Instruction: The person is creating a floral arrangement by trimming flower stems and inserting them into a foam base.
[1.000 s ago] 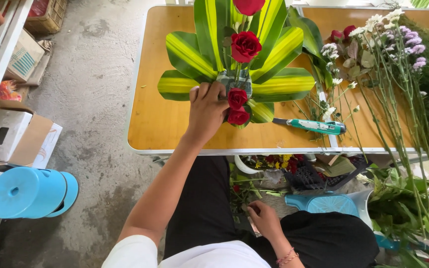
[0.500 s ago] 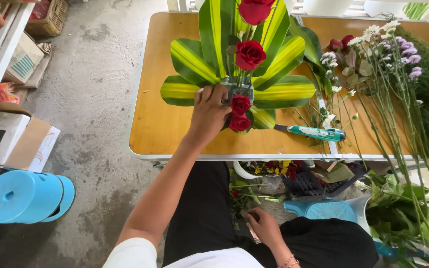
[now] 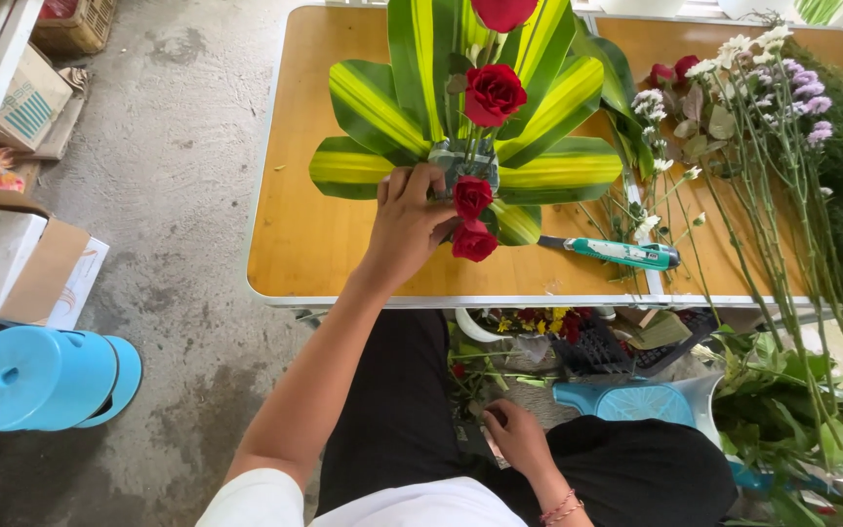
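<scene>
Head view shows the left hand (image 3: 410,220) with its grip closed around a small red rose (image 3: 471,195), steadying it low in the fan of striped yellow-green leaves (image 3: 470,117). The right hand (image 3: 514,439), at six o'clock, rests loosely curled on the lap. At three o'clock a green-handled knife (image 3: 622,253) lies on the orange wooden tabletop (image 3: 304,254); concrete floor (image 3: 168,195) lies at nine.

The top rose (image 3: 502,12) is cut by the upper edge, the left hand (image 3: 410,222) hides the base block (image 3: 462,162) on its near-left side and whatever stem its fingers may pinch, the right hand (image 3: 517,437) reaches below the table (image 3: 295,249), contents unclear.
</scene>
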